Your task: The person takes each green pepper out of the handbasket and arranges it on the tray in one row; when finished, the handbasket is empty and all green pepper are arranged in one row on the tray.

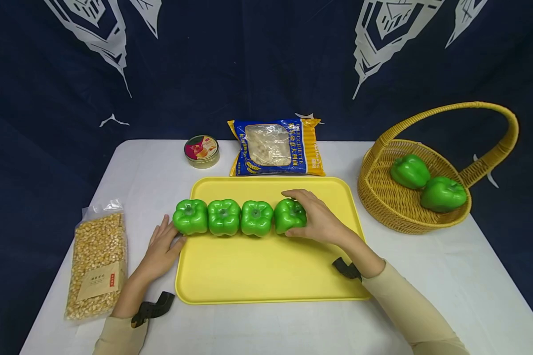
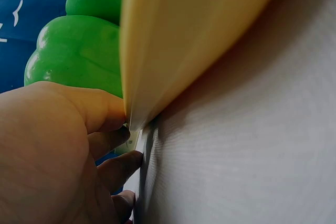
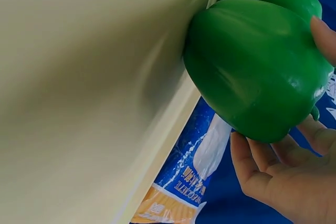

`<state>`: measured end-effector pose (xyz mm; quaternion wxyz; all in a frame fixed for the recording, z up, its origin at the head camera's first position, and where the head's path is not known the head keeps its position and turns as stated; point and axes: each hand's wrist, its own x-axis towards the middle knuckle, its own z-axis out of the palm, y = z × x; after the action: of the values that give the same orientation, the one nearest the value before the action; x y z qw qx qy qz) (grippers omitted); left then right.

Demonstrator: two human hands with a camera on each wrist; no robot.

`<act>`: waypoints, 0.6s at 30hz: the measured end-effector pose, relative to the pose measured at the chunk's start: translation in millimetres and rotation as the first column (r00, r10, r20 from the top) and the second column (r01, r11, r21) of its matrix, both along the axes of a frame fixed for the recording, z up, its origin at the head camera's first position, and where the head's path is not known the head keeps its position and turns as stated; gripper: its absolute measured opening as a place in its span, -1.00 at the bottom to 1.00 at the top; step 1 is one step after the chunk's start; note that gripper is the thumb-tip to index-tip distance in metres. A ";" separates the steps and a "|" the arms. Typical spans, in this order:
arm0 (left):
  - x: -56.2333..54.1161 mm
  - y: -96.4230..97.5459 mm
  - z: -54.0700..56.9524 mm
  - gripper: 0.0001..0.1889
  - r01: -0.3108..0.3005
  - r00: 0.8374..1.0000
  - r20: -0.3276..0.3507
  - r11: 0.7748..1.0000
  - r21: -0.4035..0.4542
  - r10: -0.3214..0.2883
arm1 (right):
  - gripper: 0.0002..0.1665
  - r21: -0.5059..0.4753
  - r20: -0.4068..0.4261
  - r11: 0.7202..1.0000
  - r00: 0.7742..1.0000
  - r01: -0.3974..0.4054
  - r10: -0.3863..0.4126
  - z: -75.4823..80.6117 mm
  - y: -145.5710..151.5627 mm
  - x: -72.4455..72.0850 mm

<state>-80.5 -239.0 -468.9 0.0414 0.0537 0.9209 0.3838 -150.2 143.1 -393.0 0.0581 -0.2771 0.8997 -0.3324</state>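
Note:
Several green bell peppers stand in a row across a yellow tray (image 1: 271,276). My right hand (image 1: 317,217) grips the bell pepper (image 1: 288,215) at the row's right end, thumb on the near side and fingers on the far side. In the right wrist view that bell pepper (image 3: 252,66) sits low at the tray surface between thumb and fingertips. My left hand (image 1: 162,251) rests at the tray's left edge with relaxed fingers, beside the leftmost bell pepper (image 1: 191,217). The left wrist view shows its fingertips (image 2: 123,169) along the tray rim (image 2: 139,114).
A wicker basket (image 1: 395,222) with a tall handle holds two bell peppers at the right. Behind the tray lie a blue and yellow pasta bag (image 1: 302,148) and a round tin (image 1: 202,152). A bag of corn kernels (image 1: 99,246) lies left of my left arm.

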 end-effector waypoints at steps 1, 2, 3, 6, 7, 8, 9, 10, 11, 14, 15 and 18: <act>-0.1 0.0 0.0 -0.42 0.000 1.000 -0.001 1.000 0.001 0.000 | 0.06 -0.002 0.005 1.000 1.000 0.001 -0.001 0.5 0.4 0.4; -0.1 0.1 -0.1 -0.43 0.000 1.000 -0.002 1.000 0.001 0.000 | 0.07 -0.003 0.010 1.000 1.000 0.003 -0.003 0.9 0.9 0.7; -0.1 0.2 -0.1 -0.43 -0.001 1.000 -0.001 1.000 0.001 0.001 | 0.08 -0.006 0.016 1.000 1.000 0.005 -0.005 1.4 1.6 1.1; -0.9 1.1 0.0 -0.43 -0.001 1.000 0.002 1.000 -0.001 0.001 | 0.10 -0.012 0.025 1.000 1.000 0.014 -0.014 2.5 5.4 2.5; -1.0 1.4 0.2 -0.42 -0.001 1.000 0.003 1.000 -0.002 0.001 | 0.10 -0.011 0.026 1.000 1.000 0.017 -0.017 2.8 6.7 3.0; -1.2 1.6 0.5 -0.42 0.000 1.000 0.004 1.000 -0.004 0.000 | 0.10 -0.011 0.027 1.000 0.999 0.020 -0.020 3.2 8.0 3.3; -1.2 1.7 0.9 -0.42 -0.001 1.000 0.006 1.000 -0.005 0.001 | 0.11 -0.011 0.027 1.000 0.999 0.021 -0.021 3.8 9.3 3.8; -1.2 1.9 1.3 -0.42 -0.001 1.000 0.007 1.000 -0.006 0.001 | 0.11 -0.010 0.027 1.000 0.999 0.022 -0.022 4.5 10.6 4.2; -1.0 2.1 1.8 -0.42 -0.001 1.000 0.006 1.000 -0.008 0.001 | 0.11 -0.008 0.025 1.000 0.999 0.022 -0.022 5.4 11.8 4.7; -0.3 2.1 2.8 -0.42 -0.002 1.000 -0.001 1.000 -0.011 0.002 | 0.09 -0.021 0.018 1.000 1.000 0.020 -0.020 8.4 16.3 5.8; 0.0 2.1 3.1 -0.42 -0.003 1.000 -0.003 1.000 -0.009 0.003 | 0.08 -0.026 0.013 0.999 1.000 0.022 -0.022 9.9 18.1 6.3; 1.1 1.8 3.5 -0.43 -0.003 1.000 -0.011 1.000 -0.008 0.002 | 0.06 -0.046 -0.015 0.999 0.999 0.028 -0.028 14.4 25.1 7.5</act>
<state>-79.3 -237.2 -465.4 0.0359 0.0545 0.9228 0.3797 -142.6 168.2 -378.6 0.0400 -0.2683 0.8960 -0.3516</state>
